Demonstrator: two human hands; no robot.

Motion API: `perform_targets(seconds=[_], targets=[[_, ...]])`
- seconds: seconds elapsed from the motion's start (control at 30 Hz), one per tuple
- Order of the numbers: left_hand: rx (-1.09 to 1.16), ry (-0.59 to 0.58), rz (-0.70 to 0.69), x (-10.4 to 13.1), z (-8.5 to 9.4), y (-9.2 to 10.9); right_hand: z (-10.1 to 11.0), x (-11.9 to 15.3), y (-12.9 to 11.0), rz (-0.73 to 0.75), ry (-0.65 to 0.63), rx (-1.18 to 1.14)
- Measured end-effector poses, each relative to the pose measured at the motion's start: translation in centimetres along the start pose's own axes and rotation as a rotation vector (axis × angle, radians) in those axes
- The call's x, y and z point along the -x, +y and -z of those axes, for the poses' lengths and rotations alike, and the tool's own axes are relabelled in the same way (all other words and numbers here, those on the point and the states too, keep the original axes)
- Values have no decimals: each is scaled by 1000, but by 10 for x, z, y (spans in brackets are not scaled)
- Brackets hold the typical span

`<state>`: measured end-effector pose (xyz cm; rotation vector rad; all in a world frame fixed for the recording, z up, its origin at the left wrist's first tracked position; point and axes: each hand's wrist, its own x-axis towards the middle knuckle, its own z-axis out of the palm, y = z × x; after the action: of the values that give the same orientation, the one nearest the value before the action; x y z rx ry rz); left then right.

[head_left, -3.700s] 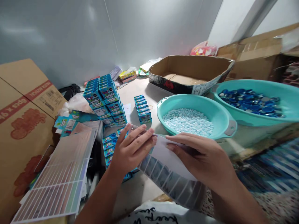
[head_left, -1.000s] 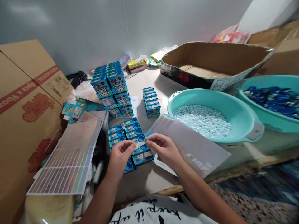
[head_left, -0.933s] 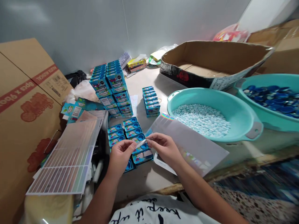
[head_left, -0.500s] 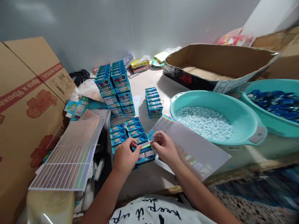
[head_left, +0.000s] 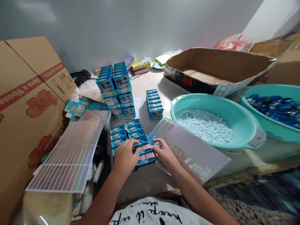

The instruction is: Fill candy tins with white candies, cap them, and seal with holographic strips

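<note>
A shiny holographic sticker (head_left: pixel 145 147) stretches across the top of one small blue candy box, with a finger and thumb at each end. At its left end is my left hand (head_left: pixel 124 156), curled over the boxes and hiding some of them. My right hand (head_left: pixel 164 154) pinches the right end. Two rows of blue candy boxes (head_left: pixel 134 128) lie under and ahead of my hands, and the nearest box (head_left: pixel 146 159) bears a shiny strip on its top. Beside my right forearm lies a translucent sticker sheet (head_left: pixel 187 147), with several shiny stickers on it.
Stacked candy boxes (head_left: pixel 122 84) and a shorter row (head_left: pixel 154 104) stand behind. To the right are a turquoise tub (head_left: pixel 243 125) of pale candies, another tub (head_left: pixel 269 134) of blue pieces and a cardboard tray (head_left: pixel 211 84). Left are sticker sheets (head_left: pixel 67 156) and a carton (head_left: pixel 23 109).
The sticker between my hands has come down onto the top of the box. My hands have lowered slightly with it. The boxes stay in place.
</note>
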<state>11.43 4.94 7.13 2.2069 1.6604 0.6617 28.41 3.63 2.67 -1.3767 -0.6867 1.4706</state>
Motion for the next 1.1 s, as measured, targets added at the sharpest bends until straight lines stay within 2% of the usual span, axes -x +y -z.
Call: perform_targets(seconds=[0.07,0.2,0.23,0.3,0.37,0.4,0.47,0.57,0.67,0.77,0.83,0.97,1.03,1.1], targets=[[42,25,-120,3,-4,-1,4,3,2,111,15,156],[48,107,-344,12,-8,3,25,17,-18,524,61,559],[33,103,-392,14,-8,4,34,20,-28,630,122,654],[12,51,-469,19,-7,5,54,20,-47,789,352,871],[7,1,-512,22,-5,5,75,16,-59,827,588,1122],[9,-15,-518,23,-4,5,84,13,-62,810,667,1229],[28,-20,-516,24,-1,4,99,7,-60,770,746,1368],[52,14,-509,23,4,3,109,3,-50,789,773,1411],[48,85,-540,20,11,3,108,6,-45,854,780,1373],[50,163,-589,15,15,8,101,15,-50,943,762,1280],[54,221,-630,8,18,18,96,25,-57,1001,643,1182],[-54,309,-726,-11,19,44,79,52,-72,1084,235,1028],[-110,317,-764,-21,18,53,71,65,-78,1140,146,996],[-129,331,-801,-28,16,57,67,74,-82,1175,134,982]])
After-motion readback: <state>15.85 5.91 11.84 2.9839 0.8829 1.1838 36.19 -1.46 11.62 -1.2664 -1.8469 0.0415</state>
